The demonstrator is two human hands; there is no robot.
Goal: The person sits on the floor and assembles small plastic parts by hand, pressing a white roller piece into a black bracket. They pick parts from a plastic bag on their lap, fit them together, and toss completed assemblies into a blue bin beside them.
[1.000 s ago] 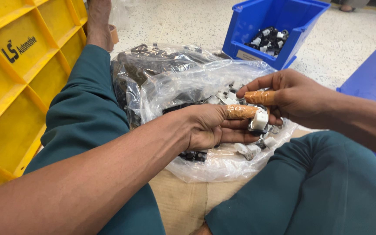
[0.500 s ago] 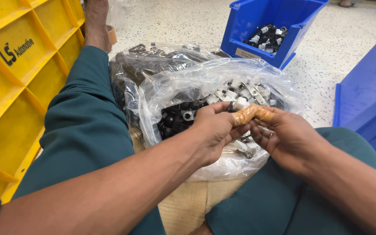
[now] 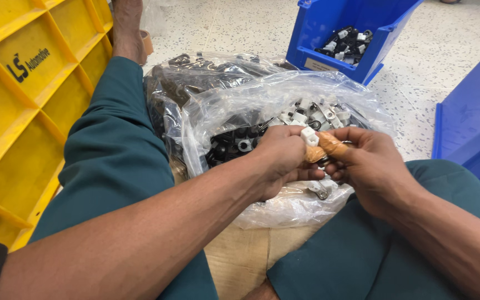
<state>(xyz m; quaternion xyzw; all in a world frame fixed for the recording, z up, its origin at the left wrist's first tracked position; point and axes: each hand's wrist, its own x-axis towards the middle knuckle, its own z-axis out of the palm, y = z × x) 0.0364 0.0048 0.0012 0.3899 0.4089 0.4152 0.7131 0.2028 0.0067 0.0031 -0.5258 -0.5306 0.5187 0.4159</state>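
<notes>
My left hand (image 3: 281, 158) and my right hand (image 3: 362, 164) meet over an open clear plastic bag (image 3: 218, 111) that holds several small black and white plastic clips. Between the fingertips of both hands sits one small white clip (image 3: 309, 135). The fingertips that pinch it are wrapped in tan tape. Another clip (image 3: 322, 190) lies in the bag just below my hands. Black clips (image 3: 234, 145) are heaped to the left of my left hand, white ones (image 3: 318, 114) behind it.
A yellow plastic crate (image 3: 23, 100) stands at the left. A blue bin (image 3: 351, 39) with several black and white clips sits on the speckled floor ahead. More blue bins (image 3: 473, 128) stand at the right. My legs in green trousers (image 3: 118, 161) flank the bag.
My right hand has drawn back from the far side of the bag toward me. Both hands now meet closer to my lap and pinch a white clip between them.
</notes>
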